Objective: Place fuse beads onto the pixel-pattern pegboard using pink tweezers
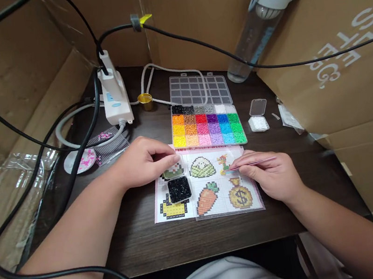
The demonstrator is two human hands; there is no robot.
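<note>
My left hand (149,158) is closed, its thumb and forefinger together at the raised clear lid (173,171) of a small box of black beads (179,189). The box stands on a printed pattern sheet (158,210), partly over a yellow and black picture. Pink tweezers (259,162) are pinched in my right hand (273,175), tips pointing left over the small bird-like picture (224,163) at the upper right. Under the right part of the sheet's pictures, a clear pegboard edge (231,213) shows. A carrot (206,198) and a money bag (240,195) are among the pictures.
Behind the sheet lies an open sorting case (207,126) of coloured beads. A small box of white beads (258,123) stands right. A power strip (116,98), a gold cup (145,101) and a bottle (257,29) are farther back. Black cables (83,181) cross the left side; cardboard walls surround the table.
</note>
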